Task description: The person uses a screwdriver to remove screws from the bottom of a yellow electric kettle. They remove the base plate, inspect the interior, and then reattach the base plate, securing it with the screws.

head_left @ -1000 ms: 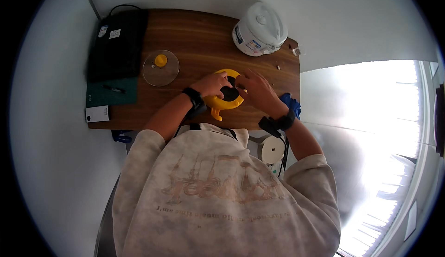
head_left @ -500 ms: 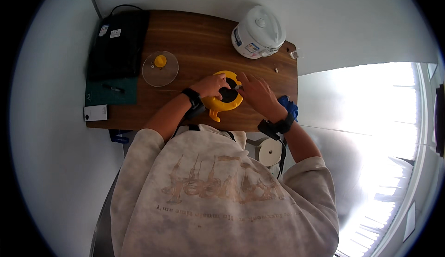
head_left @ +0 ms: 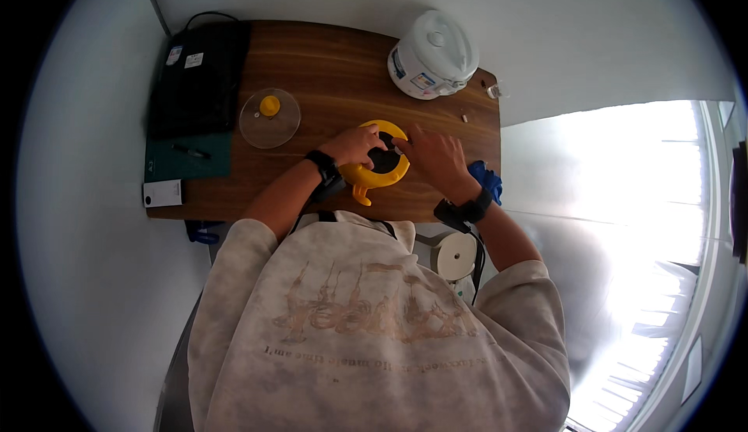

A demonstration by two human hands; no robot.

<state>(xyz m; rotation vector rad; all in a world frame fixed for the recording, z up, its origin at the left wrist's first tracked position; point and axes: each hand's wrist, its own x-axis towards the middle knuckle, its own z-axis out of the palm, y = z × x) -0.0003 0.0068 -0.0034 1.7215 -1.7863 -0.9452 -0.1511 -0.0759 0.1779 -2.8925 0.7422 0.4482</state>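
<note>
A round yellow pot (head_left: pixel 397 173) with a dark inside lies on the table before me, a yellow hook-shaped part sticking out at its near side. Over its left rim my left hand (head_left: pixel 352 148) is curled, fingers reaching across the dark inside and gripping the pot. My right hand (head_left: pixel 438 161) is at the far right rim, its thumb and fingers bent together. A small pale thing (head_left: pixel 398 151) shows at the right fingertips, too small to name. To the left lies a clear round lid (head_left: pixel 269 133) with a yellow knob (head_left: pixel 269 105).
A white rice cooker (head_left: pixel 433 54) stands at the back right. On the left are a black case-like object (head_left: pixel 199 89), a green mat (head_left: pixel 210 165) with a pen (head_left: pixel 189 151), and a white box (head_left: pixel 162 193). Blue cloth (head_left: pixel 487 183) lies beside my right wrist.
My right fingers have shifted slightly at the pot's far right, and the pale thing between the hands shows less. My left hand and the pot hold nearly the same place.
</note>
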